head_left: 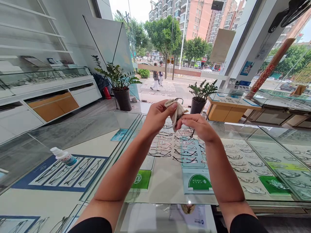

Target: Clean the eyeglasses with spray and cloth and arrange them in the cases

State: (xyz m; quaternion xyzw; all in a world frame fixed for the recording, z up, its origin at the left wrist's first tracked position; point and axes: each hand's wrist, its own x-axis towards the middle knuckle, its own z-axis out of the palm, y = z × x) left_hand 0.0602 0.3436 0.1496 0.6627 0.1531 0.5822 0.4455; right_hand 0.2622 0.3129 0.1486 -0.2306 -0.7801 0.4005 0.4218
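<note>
Above the glass counter, my left hand (160, 115) pinches a light beige cloth (178, 111) between thumb and fingers. The cloth is folded over part of a pair of eyeglasses (191, 132); a thin dark rim shows above it and a temple hangs below. My right hand (195, 125) has its fingers closed on the frame at the cloth's lower right edge. Most of the lenses are hidden by the cloth and fingers. On the counter to the left stands a white spray bottle (63, 156) with a blue label.
The glass display counter (165, 194) holds rows of eyeglasses (186, 152) and green brand cards (200, 182). Potted plants (122, 98) stand on the floor beyond, near the glass door. More showcases line the left wall (85, 81) and the right side (228, 108).
</note>
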